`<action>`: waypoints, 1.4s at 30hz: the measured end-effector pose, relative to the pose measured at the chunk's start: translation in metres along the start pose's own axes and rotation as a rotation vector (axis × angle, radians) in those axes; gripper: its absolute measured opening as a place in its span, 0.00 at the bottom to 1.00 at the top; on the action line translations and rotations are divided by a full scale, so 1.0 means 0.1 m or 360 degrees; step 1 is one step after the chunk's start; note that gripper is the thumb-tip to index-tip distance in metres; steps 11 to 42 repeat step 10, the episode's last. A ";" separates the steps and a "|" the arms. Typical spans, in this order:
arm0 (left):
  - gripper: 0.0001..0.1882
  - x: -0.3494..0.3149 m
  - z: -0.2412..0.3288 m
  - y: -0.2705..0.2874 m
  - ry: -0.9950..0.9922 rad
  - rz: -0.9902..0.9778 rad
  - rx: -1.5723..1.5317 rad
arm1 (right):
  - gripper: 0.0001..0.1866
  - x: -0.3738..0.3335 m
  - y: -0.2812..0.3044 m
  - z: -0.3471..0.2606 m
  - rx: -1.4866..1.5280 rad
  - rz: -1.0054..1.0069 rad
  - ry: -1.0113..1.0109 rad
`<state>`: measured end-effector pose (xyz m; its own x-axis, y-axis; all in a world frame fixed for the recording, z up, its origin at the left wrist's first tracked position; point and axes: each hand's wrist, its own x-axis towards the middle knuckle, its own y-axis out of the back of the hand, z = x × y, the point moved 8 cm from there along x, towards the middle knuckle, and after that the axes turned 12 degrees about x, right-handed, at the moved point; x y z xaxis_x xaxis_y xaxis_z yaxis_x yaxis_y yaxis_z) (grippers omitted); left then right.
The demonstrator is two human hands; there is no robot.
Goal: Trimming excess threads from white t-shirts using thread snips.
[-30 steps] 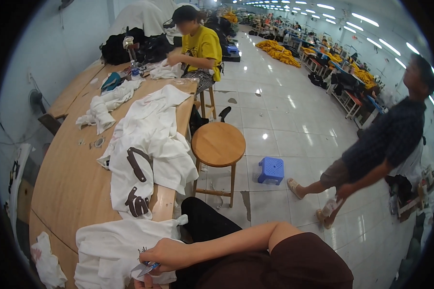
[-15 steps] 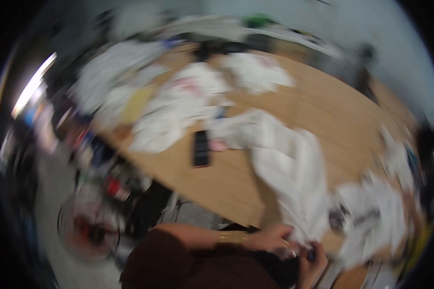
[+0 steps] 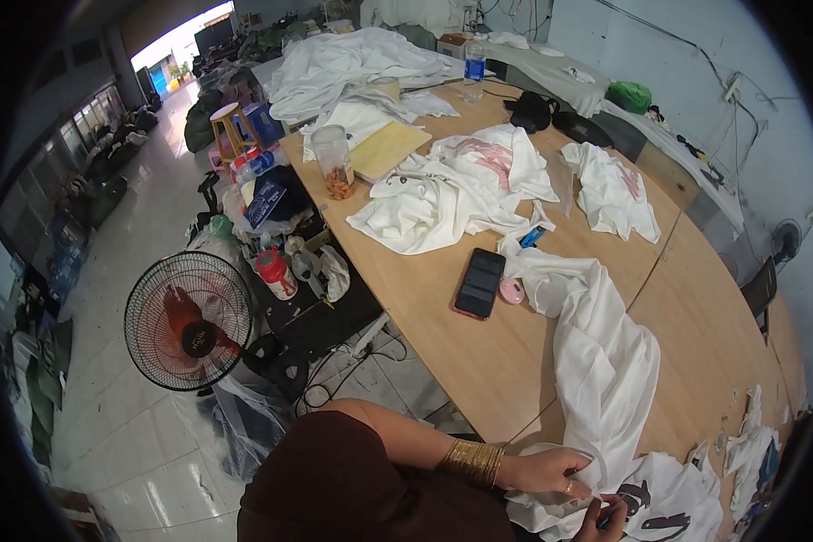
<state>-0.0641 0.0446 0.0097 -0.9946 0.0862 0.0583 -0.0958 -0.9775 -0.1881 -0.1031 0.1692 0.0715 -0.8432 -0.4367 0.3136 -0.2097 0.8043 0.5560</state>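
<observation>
A long white cloth [image 3: 602, 370] runs over the near table edge toward me, creased and bunched at its lower end. My left hand [image 3: 548, 471], with gold bangles at the wrist, pinches that lower end. Close against it, my right hand [image 3: 605, 518] is closed around a small dark blue tool, mostly hidden by the fingers. Beside my right hand lies a white garment with a dark print [image 3: 673, 497]. Farther up the table are a black phone [image 3: 480, 285], a round pink object [image 3: 511, 291] and blue thread snips [image 3: 533, 238].
White garments with red prints [image 3: 452, 194] and a large white cloth heap [image 3: 352, 72] lie toward the far side. A jar [image 3: 334, 164], yellow pad [image 3: 390, 150] and water bottle [image 3: 474, 70] stand or lie there. A fan [image 3: 190, 321] stands on the floor at left, near cables.
The view has swung and sharpened from a blur, with the table contents sitting farther right in it. Both hands stay together at the white cloth's lower end.
</observation>
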 end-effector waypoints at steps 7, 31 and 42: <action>0.11 0.02 0.11 -0.12 0.0061 -0.0073 -0.0422 | 0.10 0.00 0.14 0.14 0.0072 0.0255 -0.0062; 0.12 0.02 0.11 -0.14 0.0085 -0.0080 -0.0639 | 0.10 -0.01 0.15 0.16 0.0040 0.0252 -0.0027; 0.12 0.02 0.11 -0.14 0.0085 -0.0080 -0.0639 | 0.10 -0.01 0.15 0.16 0.0040 0.0252 -0.0027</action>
